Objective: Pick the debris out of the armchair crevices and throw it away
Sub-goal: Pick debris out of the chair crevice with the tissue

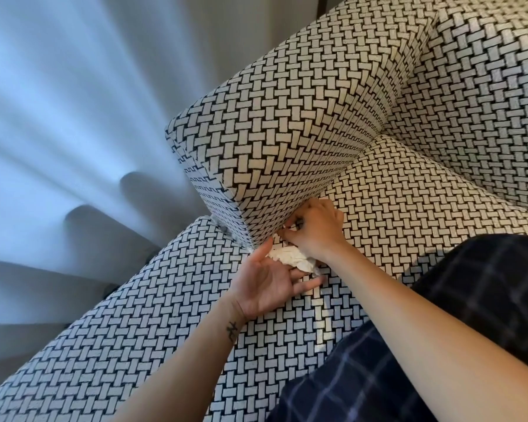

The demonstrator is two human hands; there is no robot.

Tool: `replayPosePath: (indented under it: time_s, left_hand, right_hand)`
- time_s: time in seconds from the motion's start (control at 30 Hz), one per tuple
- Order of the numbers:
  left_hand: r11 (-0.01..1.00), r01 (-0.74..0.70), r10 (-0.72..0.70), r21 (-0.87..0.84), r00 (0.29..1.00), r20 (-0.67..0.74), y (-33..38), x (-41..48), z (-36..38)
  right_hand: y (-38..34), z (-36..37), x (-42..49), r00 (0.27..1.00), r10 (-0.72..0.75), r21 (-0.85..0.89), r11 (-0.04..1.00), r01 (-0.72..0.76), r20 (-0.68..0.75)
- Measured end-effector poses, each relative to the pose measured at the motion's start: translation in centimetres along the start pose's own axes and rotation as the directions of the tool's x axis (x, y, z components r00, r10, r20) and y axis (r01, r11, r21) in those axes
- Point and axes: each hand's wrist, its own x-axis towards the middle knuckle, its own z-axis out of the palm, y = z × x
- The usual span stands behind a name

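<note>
1 lh (pixel 265 287) palm-up, rh (pixel 315 230) pinching debris (pixel 298 224)

Pale pleated curtains (pixel 58 117) are hanging in folds at left, glowing blue-white. Dark checked cloth (pixel 485 293) is filling the lower right corner.

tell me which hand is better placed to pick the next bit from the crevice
right: the right hand is curled at the crevice under the armrest, while the left hand lies palm up below it, by the crumpled white paper
</note>
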Motion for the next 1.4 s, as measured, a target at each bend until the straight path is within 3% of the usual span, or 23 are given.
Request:
replayPosePath:
  time_s: [0.3,0.4,0.53,0.87,0.97,1.07,1.2,1.4]
  left_hand:
    - [0.997,-0.005,-0.002,0.075,0.996,0.09,0.2,-0.1,0.5]
    - [0.994,0.008,-0.017,0.107,0.996,0.085,0.3,0.0,0.5]
    - [0.995,0.056,-0.061,0.078,0.996,0.058,0.3,0.0,0.4]
    - [0.997,0.077,-0.077,-0.026,0.997,0.005,0.3,0.3,0.0]
    - [0.998,0.059,-0.059,-0.025,0.998,-0.002,0.3,0.3,0.2]
    - [0.997,0.047,-0.05,-0.068,0.998,-0.042,0.4,0.1,0.5]
    - [0.995,0.013,-0.024,-0.099,0.993,-0.113,0.4,-0.1,2.0]
    - [0.999,0.028,-0.024,0.042,0.995,-0.096,0.3,1.2,5.1]
  right_hand:
    - [0.1,0.3,-0.4,0.997,0.032,0.105,0.994,-0.024,-0.073]
    - [-0.3,0.0,-0.8,0.996,-0.055,-0.059,0.997,0.05,-0.075]
    - [-0.2,-0.2,-1.2,0.977,-0.213,-0.352,0.915,0.197,-0.008]
    - [0.4,-0.3,-1.0,0.928,-0.372,-0.419,0.839,0.346,0.022]
    - [1.0,-1.4,-1.3,0.931,-0.366,-0.31,0.884,0.35,0.008]
    - [1.4,-2.9,-1.8,0.97,-0.242,-0.057,0.969,0.242,0.01]
    - [2.9,-4.0,-2.4,0.992,-0.106,0.234,0.968,0.089,0.063]
    - [5.2,-6.9,-3.6,0.993,-0.089,0.279,0.958,0.065,0.076]
